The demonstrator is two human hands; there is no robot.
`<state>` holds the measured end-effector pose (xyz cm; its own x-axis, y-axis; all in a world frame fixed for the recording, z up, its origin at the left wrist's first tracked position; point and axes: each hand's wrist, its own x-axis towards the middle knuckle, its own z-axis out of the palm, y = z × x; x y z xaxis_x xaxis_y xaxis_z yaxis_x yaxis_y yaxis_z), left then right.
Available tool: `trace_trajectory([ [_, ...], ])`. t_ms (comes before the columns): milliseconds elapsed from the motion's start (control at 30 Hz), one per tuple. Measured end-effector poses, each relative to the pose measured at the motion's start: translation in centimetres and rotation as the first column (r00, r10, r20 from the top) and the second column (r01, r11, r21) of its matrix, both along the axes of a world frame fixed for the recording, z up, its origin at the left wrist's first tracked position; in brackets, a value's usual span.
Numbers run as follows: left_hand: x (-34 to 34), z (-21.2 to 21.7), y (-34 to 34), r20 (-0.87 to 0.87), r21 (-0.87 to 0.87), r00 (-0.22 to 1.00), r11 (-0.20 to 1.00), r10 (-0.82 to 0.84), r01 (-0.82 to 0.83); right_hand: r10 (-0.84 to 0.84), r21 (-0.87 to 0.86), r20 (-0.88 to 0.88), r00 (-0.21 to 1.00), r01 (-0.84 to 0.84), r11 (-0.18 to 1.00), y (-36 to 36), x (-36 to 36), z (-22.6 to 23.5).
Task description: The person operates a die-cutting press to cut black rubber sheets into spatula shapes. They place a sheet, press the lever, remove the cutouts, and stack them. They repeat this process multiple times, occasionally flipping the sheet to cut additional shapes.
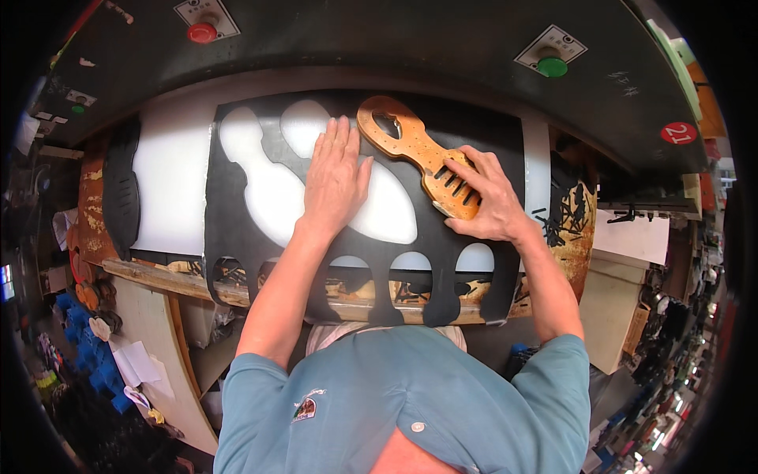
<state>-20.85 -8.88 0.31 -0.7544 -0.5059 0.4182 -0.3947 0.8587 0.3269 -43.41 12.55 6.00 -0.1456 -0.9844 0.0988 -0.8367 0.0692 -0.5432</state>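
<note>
A black sheet [237, 237] with several shoe-sole-shaped holes lies over a white cutting board [170, 178] under the head of a press. My left hand [335, 178] lies flat on the sheet with its fingers together, just left of a wooden-brown cutting die [410, 150] shaped like a sole. My right hand [485, 197] rests on the slotted lower end of that die, fingers spread over it, pressing it onto the sheet.
The dark press head [379, 39] overhangs at the top, with a red button [202, 33] at the left and a green button [552, 67] at the right. Black cut pieces [120, 193] lie at the left. Shelves and clutter fill both sides.
</note>
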Motion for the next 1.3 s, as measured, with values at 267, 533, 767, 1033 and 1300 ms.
trace_trajectory([
  [267, 0.2, -0.3, -0.1, -0.010, 0.065, 1.000, 0.998, -0.020, 0.021, -0.130, 0.049, 0.778, 0.615, 0.148, 0.988, 3.3, -3.9, 2.6],
  [533, 0.9, 5.0, 11.1, -0.210, 0.722, 0.881, 0.540, -0.425, 0.433, -0.259, 0.164, 0.962, 0.085, 0.580, 0.798, 6.1, 7.3, 1.8],
  [767, 3.3, 3.9, 14.0, -0.390, 0.735, 0.822, 0.398, -0.414, 0.549, -0.156, 0.195, 0.981, -0.118, 0.614, 0.764, 4.2, 11.5, 0.9],
  [1033, 7.3, 3.7, 9.7, -0.073, 0.944, 0.974, 0.330, 0.215, -0.002, -0.129, 0.184, 0.982, -0.136, 0.577, 0.795, 4.6, 10.4, 1.1],
  [1300, 13.1, 3.4, 2.6, -0.166, 0.953, 0.916, 0.298, 0.366, 0.053, -0.432, 0.077, 0.814, 0.387, 0.667, 0.742, 7.3, 7.7, 1.6],
])
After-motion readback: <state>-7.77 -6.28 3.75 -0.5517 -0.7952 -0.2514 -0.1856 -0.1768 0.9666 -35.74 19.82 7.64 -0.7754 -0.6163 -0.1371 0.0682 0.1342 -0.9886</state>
